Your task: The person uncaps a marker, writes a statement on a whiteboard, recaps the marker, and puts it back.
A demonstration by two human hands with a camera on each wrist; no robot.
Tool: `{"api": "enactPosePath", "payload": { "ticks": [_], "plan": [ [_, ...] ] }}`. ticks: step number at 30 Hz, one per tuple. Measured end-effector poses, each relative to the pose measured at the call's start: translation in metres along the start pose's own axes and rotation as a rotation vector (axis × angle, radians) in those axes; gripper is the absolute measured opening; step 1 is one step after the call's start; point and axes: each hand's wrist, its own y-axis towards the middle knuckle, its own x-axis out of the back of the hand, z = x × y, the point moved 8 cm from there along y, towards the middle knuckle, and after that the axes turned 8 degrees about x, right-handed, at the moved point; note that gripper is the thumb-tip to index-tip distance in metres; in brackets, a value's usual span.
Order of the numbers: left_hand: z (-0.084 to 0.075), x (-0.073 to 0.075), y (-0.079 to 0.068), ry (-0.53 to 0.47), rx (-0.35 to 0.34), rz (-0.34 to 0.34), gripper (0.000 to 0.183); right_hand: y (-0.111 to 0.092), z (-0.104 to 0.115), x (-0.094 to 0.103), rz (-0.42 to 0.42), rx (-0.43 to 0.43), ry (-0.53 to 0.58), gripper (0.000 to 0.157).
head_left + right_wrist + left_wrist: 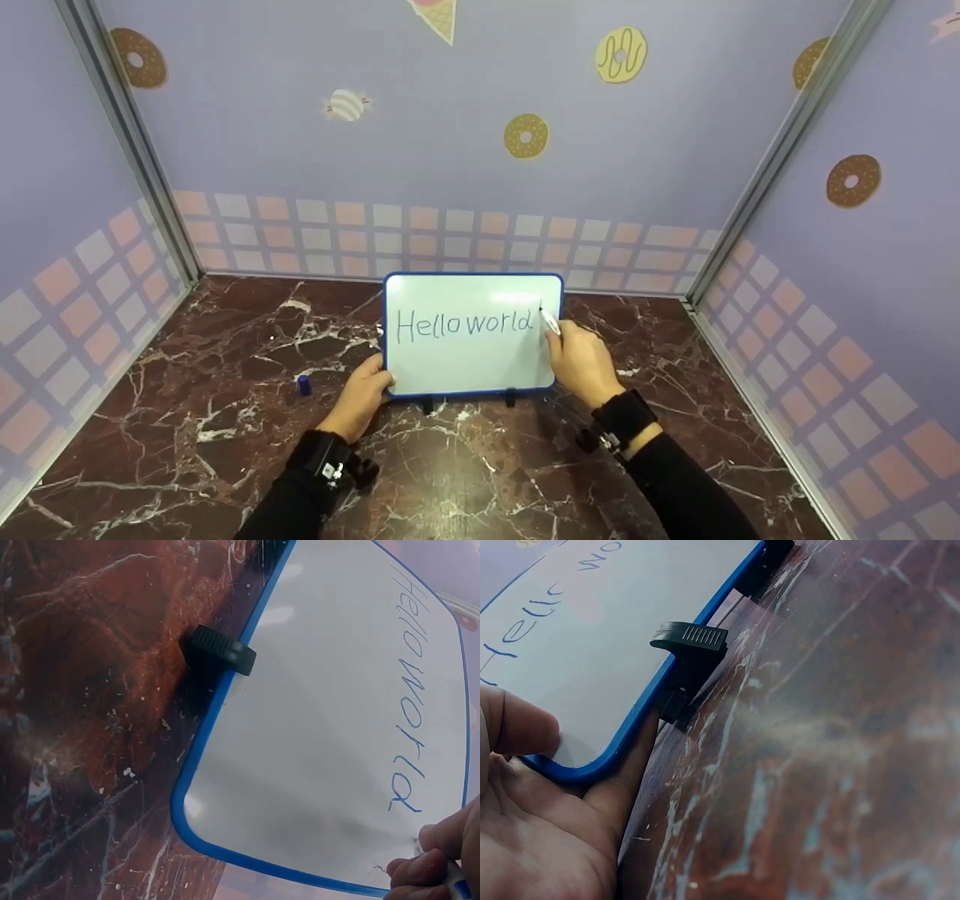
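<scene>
A whiteboard [465, 367] with a blue frame stands tilted back on the table, "Hello world" written across it in blue. My left hand [361, 396] grips its lower left corner, thumb on the front and fingers behind, as the left wrist view also shows. In my right hand [586, 361] a white marker [551, 322] is pinched, its dark tip at the board just right of the "d", by a short upright stroke. In the right wrist view the fingers [442, 832] hide most of the marker. A blue marker cap [304, 385] lies left of the left hand.
Black stand clips [694, 645] hold the board's lower edge. The table [225, 465] is dark red marble pattern. Behind it rises a purple back wall [450, 165] with printed sweets, and side panels [847, 300] close off both sides.
</scene>
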Motion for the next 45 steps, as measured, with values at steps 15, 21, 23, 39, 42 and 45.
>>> {"api": "enactPosePath", "payload": {
  "ticks": [15, 21, 23, 39, 42, 45],
  "plan": [
    [-0.001, 0.001, 0.001, -0.007, -0.006, -0.005, 0.047, -0.01, 0.001, -0.006, 0.0, 0.014, 0.01, 0.025],
    [-0.001, 0.0, 0.001, 0.01, -0.001, -0.005, 0.048, -0.01, 0.0, -0.007, 0.006, 0.01, 0.007, 0.026],
    [-0.001, 0.0, 0.002, 0.019, -0.004, -0.006, 0.047, -0.01, 0.001, -0.006, 0.008, 0.01, 0.001, 0.026],
    [0.001, 0.001, 0.003, -0.006, 0.007, -0.013, 0.048, -0.011, 0.001, -0.006, 0.006, 0.007, 0.003, 0.025],
    [0.001, 0.001, 0.003, -0.003, 0.006, -0.01, 0.047, -0.013, 0.003, -0.005, 0.004, 0.007, 0.002, 0.024],
    [-0.001, 0.0, 0.002, 0.002, 0.001, -0.008, 0.044, -0.016, 0.006, -0.003, -0.002, 0.02, 0.012, 0.025]
  ]
}}
